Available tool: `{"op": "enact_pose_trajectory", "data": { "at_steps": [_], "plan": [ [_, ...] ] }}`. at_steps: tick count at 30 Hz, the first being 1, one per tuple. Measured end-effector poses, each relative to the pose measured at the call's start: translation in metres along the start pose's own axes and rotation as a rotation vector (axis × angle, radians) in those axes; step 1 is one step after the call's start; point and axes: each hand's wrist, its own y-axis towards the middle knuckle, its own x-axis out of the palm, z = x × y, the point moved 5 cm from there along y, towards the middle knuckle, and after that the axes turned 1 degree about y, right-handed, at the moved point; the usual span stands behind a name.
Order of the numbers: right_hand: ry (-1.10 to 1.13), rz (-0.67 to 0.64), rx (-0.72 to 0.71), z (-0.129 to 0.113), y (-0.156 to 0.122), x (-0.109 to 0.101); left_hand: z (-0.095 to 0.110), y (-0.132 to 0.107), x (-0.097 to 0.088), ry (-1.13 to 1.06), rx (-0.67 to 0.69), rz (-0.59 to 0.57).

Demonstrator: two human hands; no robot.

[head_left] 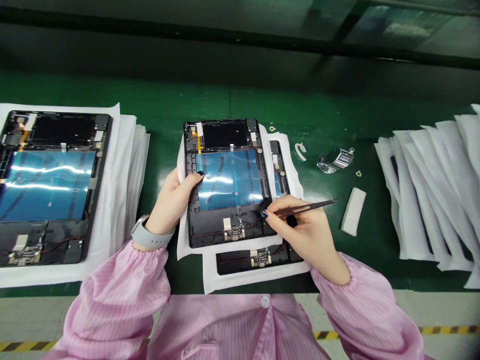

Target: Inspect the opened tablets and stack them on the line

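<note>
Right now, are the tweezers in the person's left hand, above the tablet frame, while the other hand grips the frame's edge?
No: the head view shows the tweezers in the right hand; the left hand grips the tablet frame's edge.

Green workbench beneath a dark glossy panel; pale grey floor beyond its near edge, with yellow-and-black hazard tape.

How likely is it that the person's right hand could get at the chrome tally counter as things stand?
Probably yes. The right hand sits just below and to the left of the chrome tally counter, with only green bench mat between them. The tweezers it holds might need setting down first.
</note>
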Motion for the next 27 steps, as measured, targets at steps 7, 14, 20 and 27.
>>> {"op": "enact_pose_trajectory", "data": {
  "at_steps": [7,14,20,27],
  "plan": [
    [-0.001,-0.001,-0.01,-0.005,0.0,0.002,0.0,0.0,0.001,-0.002,0.008,-0.013],
    [-0.099,0.013,-0.053,-0.013,-0.004,0.007,-0.001,0.001,0.0,0.011,0.024,-0.005],
    [-0.195,0.013,-0.088,-0.017,-0.005,0.015,0.001,0.0,0.001,0.004,0.005,-0.006],
    [0.009,-0.049,0.071,-0.008,0.0,0.008,0.002,-0.001,0.001,0.015,0.001,-0.014]
  ]
}}
